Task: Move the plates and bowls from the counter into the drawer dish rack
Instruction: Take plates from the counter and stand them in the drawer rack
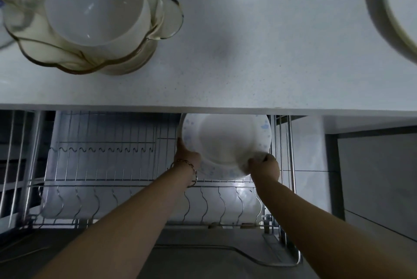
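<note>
Both grips were clamped on one white plate [225, 143] with blue flecks: the left hand [187, 154] on its left rim, the right hand [264, 164] on its lower right rim. The plate stood tilted at the right end of the drawer dish rack [101, 179], below the tabletop [248, 53] edge. A white bowl [94, 5] sat in glass bowls [158, 37] at the tabletop's left.

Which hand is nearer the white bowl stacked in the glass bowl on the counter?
Left. The left hand grips the plate's left rim, below and right of the white bowl; the right hand holds the plate's lower right edge, farther away.
</note>
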`<state>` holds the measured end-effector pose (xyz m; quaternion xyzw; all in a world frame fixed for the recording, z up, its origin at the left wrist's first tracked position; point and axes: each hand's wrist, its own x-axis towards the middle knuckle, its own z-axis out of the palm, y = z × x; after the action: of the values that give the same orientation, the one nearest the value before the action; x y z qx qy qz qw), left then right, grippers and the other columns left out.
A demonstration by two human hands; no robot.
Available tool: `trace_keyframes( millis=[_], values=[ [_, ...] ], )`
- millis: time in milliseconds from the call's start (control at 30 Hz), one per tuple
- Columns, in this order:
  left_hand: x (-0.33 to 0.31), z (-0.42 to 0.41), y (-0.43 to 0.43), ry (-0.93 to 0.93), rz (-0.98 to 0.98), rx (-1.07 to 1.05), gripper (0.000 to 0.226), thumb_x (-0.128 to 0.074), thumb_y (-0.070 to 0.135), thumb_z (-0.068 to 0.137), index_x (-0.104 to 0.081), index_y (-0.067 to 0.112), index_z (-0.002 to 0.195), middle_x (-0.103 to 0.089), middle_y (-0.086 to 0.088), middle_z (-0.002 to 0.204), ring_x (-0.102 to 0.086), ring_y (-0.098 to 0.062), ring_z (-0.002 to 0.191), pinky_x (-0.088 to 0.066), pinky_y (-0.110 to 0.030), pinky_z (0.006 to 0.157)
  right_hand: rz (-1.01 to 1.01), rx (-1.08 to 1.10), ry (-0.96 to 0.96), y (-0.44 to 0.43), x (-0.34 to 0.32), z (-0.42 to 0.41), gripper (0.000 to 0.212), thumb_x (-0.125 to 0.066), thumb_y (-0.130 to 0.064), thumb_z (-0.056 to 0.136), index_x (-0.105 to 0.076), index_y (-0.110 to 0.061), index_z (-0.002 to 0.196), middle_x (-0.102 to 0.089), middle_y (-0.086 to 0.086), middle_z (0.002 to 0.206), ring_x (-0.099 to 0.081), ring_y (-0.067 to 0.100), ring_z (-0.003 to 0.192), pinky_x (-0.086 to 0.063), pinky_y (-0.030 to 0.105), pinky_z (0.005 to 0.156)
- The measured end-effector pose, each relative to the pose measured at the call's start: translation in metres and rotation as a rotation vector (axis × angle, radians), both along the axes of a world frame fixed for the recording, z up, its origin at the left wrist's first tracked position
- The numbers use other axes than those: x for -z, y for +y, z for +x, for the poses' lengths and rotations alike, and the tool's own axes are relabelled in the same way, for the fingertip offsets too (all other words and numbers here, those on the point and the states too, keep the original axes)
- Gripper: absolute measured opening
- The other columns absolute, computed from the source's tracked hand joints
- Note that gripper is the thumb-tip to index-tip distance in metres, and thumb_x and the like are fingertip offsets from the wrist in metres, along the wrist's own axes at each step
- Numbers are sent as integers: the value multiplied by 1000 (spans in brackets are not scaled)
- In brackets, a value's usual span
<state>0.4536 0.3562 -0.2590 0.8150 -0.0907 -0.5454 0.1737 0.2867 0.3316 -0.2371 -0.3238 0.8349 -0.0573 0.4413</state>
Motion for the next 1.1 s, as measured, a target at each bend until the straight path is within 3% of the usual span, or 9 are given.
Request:
trace_keyframes(
  millis=[100,233,400,500,600,767,833,1000,1100],
  values=[
    [-35,-3,-3,-17,13,126,56,-51,10,86,-34,12,139,-52,-10,135,-52,-33,120,-43,-31,99,67,-115,-4,0,-8,-6,35,-57,-10,85,-57,0,119,-66,18,113,-56,29,87,-38,27,71],
    [-69,-8,-3,-124,88,346,57,-49,8,90,-30,9,143,-42,-14,142,-44,-32,130,-39,-33,108,291,-386,-103,-7,-36,-20,40,-62,-16,85,-56,8,118,-65,23,115,-63,30,96,-53,34,78],
    [-135,-47,-21,-39,-57,518,33,-43,2,94,-55,-4,124,-52,-6,111,-51,-17,108,-36,1,71,348,-488,-361,-28,-116,-62,37,-57,-11,90,-54,6,123,-64,22,102,-59,17,75,-49,23,69],
    [-182,-84,-42,-100,-163,605,29,-49,3,90,-62,3,116,-63,-10,112,-61,-26,105,-45,-14,80,253,-557,-354,-51,-162,-103,43,-58,-11,89,-51,3,128,-63,21,101,-57,17,71,-44,20,60],
    [-228,-126,-71,-157,-278,664,26,-48,3,89,-65,13,107,-60,-9,96,-58,-20,96,-43,-23,81,96,-657,-286,-81,-211,-154,41,-56,-18,90,-52,-2,128,-60,11,97,-57,17,86,-46,21,72],
    [-292,-196,-122,-240,-335,538,29,-50,8,89,-63,2,114,-65,-16,119,-60,-29,113,-46,-27,95,-131,-716,-196,-139,-279,-238,23,-52,-8,88,-64,11,95,-54,9,71,-47,14,61,-40,26,61],
    [-310,-220,-138,-244,-363,496,28,-50,10,89,-63,2,113,-65,-18,119,-60,-32,113,-47,-33,96,-158,-700,-180,-159,-299,-267,28,-53,-7,87,-63,14,103,-61,14,75,-51,18,66,-39,24,56],
    [-344,-263,-174,-233,-398,412,27,-51,6,89,-62,1,113,-65,-20,114,-62,-35,107,-51,-37,90,-156,-626,-198,-201,-332,-314,32,-50,-4,88,-61,14,113,-62,19,89,-55,23,77,-40,21,55],
    [-354,-279,-196,-182,-424,354,18,-46,2,91,-59,7,102,-61,-11,84,-59,-21,70,-49,-26,62,-155,-566,-199,-226,-337,-331,32,-49,-3,88,-59,14,113,-57,17,87,-53,25,80,-40,23,55]
  ],
)
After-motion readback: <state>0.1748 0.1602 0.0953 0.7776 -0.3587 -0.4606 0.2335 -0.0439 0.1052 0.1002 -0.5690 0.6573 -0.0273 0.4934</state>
